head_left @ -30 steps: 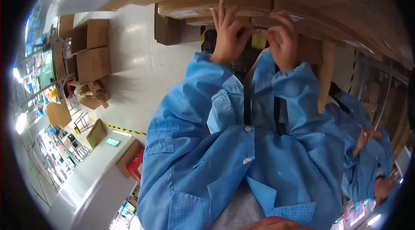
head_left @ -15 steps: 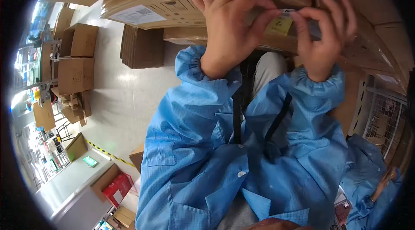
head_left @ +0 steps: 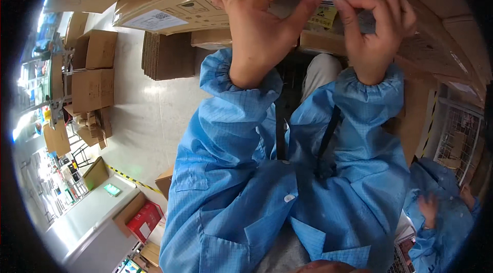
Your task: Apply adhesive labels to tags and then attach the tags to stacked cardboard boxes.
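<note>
At the top of the view, both my hands are held up close together in front of a large taped cardboard carton. Thumb and forefinger of my left hand pinch the top edge of a small pouch or sheet bearing a yellow label. My right hand pinches the same edge a short way to the right. Between the two thumb tips a white strip with dark print shows. My other fingers are raised and spread. Whether the piece is a bag or a flat label cannot be made out.
Flattened cardboard stands below the carton. Open boxes are stacked at the left, near a grey table and a red box. A person in blue works at the lower right, beside a wire cage.
Both my hands have shifted slightly up and left in the view, still pinching the labelled piece, whose yellow part shows more clearly. The other person's hands have moved.
</note>
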Tool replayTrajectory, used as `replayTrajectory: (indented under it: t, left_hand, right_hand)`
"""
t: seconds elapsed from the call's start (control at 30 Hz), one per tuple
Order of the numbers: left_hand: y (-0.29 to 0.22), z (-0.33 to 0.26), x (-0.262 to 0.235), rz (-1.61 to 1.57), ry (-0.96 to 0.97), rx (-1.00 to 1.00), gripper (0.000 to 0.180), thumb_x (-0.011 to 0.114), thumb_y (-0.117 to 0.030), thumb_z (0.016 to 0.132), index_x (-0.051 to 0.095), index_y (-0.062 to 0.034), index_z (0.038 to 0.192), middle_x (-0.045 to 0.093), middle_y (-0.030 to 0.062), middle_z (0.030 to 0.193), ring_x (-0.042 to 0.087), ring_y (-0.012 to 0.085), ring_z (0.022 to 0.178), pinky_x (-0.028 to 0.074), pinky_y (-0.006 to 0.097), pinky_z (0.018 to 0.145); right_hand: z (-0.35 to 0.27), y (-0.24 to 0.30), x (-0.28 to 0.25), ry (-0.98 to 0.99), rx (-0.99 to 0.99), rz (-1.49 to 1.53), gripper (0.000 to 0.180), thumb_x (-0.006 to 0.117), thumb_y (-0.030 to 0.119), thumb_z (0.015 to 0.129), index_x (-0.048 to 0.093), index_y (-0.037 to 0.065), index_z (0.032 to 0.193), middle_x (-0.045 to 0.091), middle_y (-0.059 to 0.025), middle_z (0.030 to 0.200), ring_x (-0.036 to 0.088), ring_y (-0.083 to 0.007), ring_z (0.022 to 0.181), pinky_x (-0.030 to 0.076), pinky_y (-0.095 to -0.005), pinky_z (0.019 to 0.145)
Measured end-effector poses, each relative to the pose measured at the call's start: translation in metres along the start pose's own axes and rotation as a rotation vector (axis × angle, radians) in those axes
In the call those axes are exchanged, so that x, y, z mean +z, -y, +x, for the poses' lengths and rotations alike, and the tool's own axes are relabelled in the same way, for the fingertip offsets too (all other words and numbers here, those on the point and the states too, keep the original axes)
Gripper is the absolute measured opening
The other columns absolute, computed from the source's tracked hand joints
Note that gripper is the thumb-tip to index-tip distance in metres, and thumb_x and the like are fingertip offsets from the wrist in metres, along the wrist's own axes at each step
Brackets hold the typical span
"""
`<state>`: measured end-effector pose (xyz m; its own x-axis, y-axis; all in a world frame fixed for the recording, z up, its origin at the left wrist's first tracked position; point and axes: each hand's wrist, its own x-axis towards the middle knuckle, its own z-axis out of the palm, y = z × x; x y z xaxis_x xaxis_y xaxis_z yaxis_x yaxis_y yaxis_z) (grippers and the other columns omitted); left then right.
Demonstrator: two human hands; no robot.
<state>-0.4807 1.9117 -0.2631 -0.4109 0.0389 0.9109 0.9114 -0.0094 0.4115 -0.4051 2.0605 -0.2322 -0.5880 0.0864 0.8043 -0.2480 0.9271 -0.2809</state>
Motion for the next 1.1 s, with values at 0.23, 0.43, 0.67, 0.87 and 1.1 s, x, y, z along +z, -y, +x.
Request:
replayTrajectory:
  t: [0.23, 0.43, 0.67, 0.87, 1.1]
  left_hand:
    - [-0.002, 0.005, 0.012, -0.004, -0.083, 0.049, 0.010, 0.080, -0.012, 0.065, 0.071, -0.0113, 0.070, 0.062, 0.0022, 0.107, 0.043, 0.0286, 0.112, 0.016, 0.051, 0.105]
    - [-0.055, 0.036, -0.007, 0.634, 0.315, -0.435, 0.014, 0.079, -0.010, 0.066, 0.066, -0.0077, 0.073, 0.064, 0.0030, 0.105, 0.044, 0.0300, 0.113, 0.016, 0.052, 0.106]
    - [-0.057, 0.021, 0.003, 0.540, 0.125, -0.260, 0.024, 0.076, -0.024, 0.070, 0.067, -0.0154, 0.090, 0.056, 0.0066, 0.109, 0.042, 0.0324, 0.114, 0.013, 0.057, 0.104]
    - [-0.032, 0.011, -0.004, 0.653, 0.181, -0.048, 0.061, 0.083, -0.036, 0.056, 0.062, -0.0249, 0.112, 0.046, 0.0087, 0.116, 0.037, 0.0349, 0.116, 0.011, 0.062, 0.103]
    - [-0.007, 0.009, -0.005, 0.615, 0.202, 0.111, 0.048, 0.069, -0.029, 0.078, 0.058, -0.0201, 0.124, 0.047, 0.0137, 0.121, 0.038, 0.0349, 0.119, 0.014, 0.058, 0.104]
  right_hand:
    - [0.004, 0.012, -0.005, 0.009, 0.095, -0.038, 0.027, 0.071, 0.025, 0.083, 0.054, 0.008, 0.071, 0.063, -0.0062, 0.107, 0.044, -0.0277, 0.106, 0.034, -0.0427, 0.090]
    - [-0.005, -0.008, -0.001, -0.080, -0.067, -0.025, 0.029, 0.075, 0.027, 0.078, 0.052, 0.011, 0.073, 0.067, 0.0021, 0.107, 0.051, -0.0179, 0.102, 0.029, -0.0341, 0.092]
    - [-0.015, -0.024, -0.003, -0.007, -0.079, 0.102, 0.018, 0.069, 0.019, 0.080, 0.059, 0.014, 0.094, 0.062, 0.0023, 0.118, 0.045, -0.0271, 0.115, 0.026, -0.0416, 0.098]
    - [-0.011, -0.014, -0.005, -0.051, -0.104, 0.085, 0.033, 0.068, 0.028, 0.083, 0.057, 0.011, 0.109, 0.060, -0.0001, 0.117, 0.048, -0.0248, 0.113, 0.026, -0.0409, 0.100]
    - [-0.010, -0.011, 0.009, -0.100, -0.079, -0.178, 0.050, 0.071, 0.042, 0.079, 0.054, 0.016, 0.118, 0.050, -0.0045, 0.126, 0.034, -0.0335, 0.128, 0.020, -0.0511, 0.103]
